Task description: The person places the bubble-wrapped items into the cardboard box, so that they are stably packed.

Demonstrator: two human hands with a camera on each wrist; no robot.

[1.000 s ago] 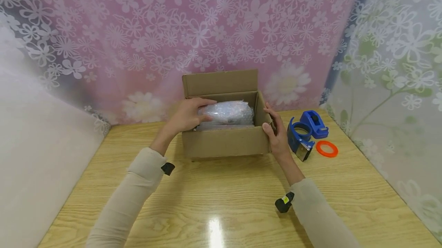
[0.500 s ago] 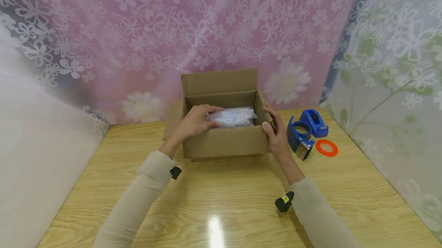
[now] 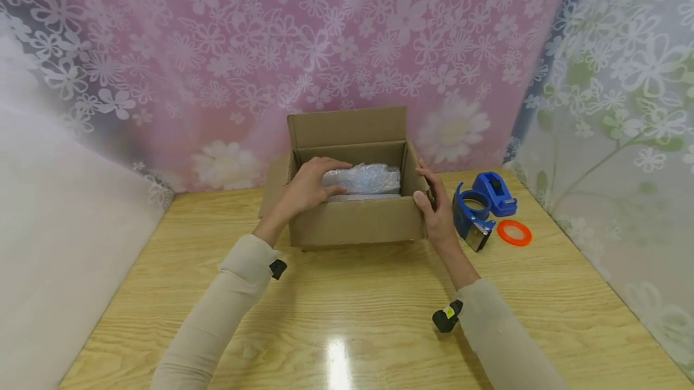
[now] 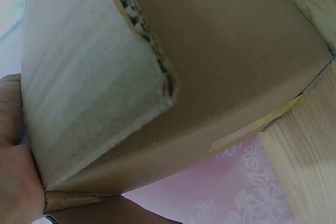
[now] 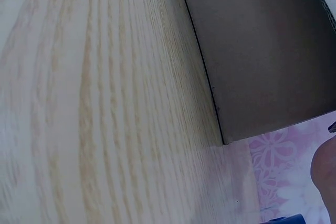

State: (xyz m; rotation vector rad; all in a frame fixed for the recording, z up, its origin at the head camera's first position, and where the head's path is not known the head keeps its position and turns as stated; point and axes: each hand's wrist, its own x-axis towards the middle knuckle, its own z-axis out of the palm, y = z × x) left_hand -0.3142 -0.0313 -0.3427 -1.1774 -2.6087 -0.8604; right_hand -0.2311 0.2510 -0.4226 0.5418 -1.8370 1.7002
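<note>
An open cardboard box (image 3: 358,221) stands on the table, with a package in clear bubble wrap (image 3: 371,179) inside it. My left hand (image 3: 311,184) reaches over the box's left wall and holds the package's left end between thumb and fingers. Under the package shows a pale, flat edge (image 3: 363,197). At the box's right wall, my right hand (image 3: 438,215) grips the side, thumb at the front corner. In the left wrist view, part of the left hand (image 4: 16,161) shows beside a raised flap (image 4: 94,77). Only a bit of the right hand (image 5: 324,171) enters the right wrist view.
Right of the box stand a blue packing tape dispenser (image 3: 470,218) and a smaller blue tape dispenser (image 3: 494,193). An orange ring (image 3: 514,232) lies in front of them. Behind the box hangs a pink flowered curtain (image 3: 347,46); the box's back flap (image 3: 349,128) stands up.
My left hand has moved right and slightly down with the package, which now sits a little lower inside the box. The left flap has come into view. My right hand has stayed on the box.
</note>
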